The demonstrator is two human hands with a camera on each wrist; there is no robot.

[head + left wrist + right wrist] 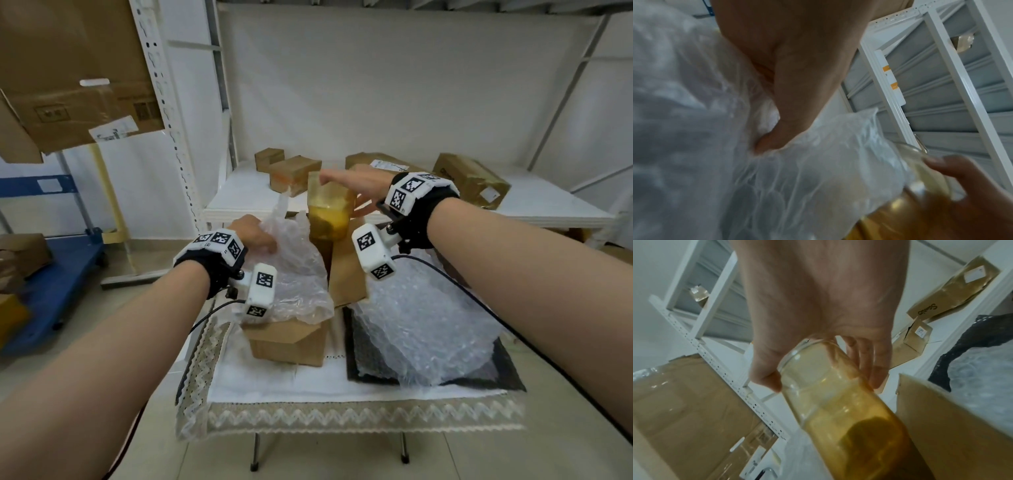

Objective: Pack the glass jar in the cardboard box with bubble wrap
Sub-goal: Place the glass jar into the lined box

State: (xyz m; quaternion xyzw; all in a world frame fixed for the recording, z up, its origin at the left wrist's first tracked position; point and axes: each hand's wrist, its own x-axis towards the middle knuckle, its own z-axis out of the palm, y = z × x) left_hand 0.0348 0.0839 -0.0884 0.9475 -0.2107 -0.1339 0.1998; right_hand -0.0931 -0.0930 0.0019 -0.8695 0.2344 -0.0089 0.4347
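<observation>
A glass jar (328, 212) with yellow-amber contents hangs above the open cardboard box (291, 342) on the small table. My right hand (356, 186) grips the jar's top from above; in the right wrist view its fingers (865, 363) and thumb curl round the rim of the jar (838, 402). My left hand (251, 233) holds a crumpled sheet of bubble wrap (294, 270) that drapes over the box's left side. In the left wrist view my thumb presses into the bubble wrap (797, 178), with the jar (906, 207) at lower right.
A second pile of bubble wrap (421, 329) lies on a dark mat (510, 377) to the right of the box. A raised box flap (347, 277) stands between them. Several cardboard boxes (294, 173) sit on the white shelf behind. White shelf posts (164, 102) stand at left.
</observation>
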